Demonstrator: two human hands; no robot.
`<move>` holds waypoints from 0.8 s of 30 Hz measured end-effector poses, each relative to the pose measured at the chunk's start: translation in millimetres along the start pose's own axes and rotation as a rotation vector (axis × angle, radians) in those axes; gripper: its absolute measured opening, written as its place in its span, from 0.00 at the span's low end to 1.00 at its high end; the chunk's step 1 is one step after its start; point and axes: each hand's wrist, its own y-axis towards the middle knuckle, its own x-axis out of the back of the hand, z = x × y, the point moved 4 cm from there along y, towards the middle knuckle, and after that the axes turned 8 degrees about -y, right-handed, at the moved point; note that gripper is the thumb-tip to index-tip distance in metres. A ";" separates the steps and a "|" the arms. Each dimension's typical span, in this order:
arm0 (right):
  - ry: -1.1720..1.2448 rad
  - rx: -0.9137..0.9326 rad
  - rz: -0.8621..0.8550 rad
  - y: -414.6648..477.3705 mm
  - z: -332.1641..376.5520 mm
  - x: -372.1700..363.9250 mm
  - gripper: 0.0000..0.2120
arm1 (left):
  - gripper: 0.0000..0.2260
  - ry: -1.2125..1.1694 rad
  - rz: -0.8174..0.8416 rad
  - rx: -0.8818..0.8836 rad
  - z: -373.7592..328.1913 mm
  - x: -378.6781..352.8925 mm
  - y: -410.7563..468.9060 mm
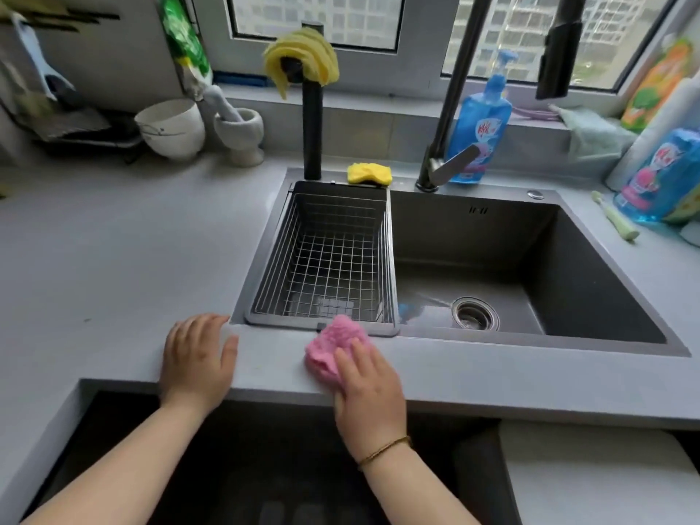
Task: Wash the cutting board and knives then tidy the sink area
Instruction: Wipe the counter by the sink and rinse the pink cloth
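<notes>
My right hand [369, 388] lies flat with straight fingers on a pink cloth [333, 344], pressing it onto the grey counter's front strip [492, 373] just before the dark sink [591, 259]. My left hand [199, 354] rests open, palm down, on the counter at the sink's front left corner. A wire drain basket [325, 255] sits in the sink's left part and holds nothing I can see. No cutting board or knife lies in the sink; dark knife handles [68, 20] show on the wall rack at top left.
A yellow sponge [369, 173] lies behind the basket, a yellow cloth [301, 58] hangs on a black post. Black tap [450, 119], blue soap bottle [479, 123], refill pouches [659, 176] and a green brush [615, 217] at right. White bowls [170, 126] and mortar [238, 134] at back left.
</notes>
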 end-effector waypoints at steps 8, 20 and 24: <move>-0.202 -0.122 0.069 3.5 -50.7 5.7 0.17 | 0.12 -0.216 -0.105 0.019 28.1 41.6 4.1; 0.031 0.492 0.185 58.9 188.3 -39.2 0.28 | 0.18 0.046 -0.367 0.308 159.3 99.5 -9.0; -0.014 0.486 0.227 128.6 170.8 -58.2 0.25 | 0.17 -0.027 -0.446 0.383 170.8 98.3 -8.1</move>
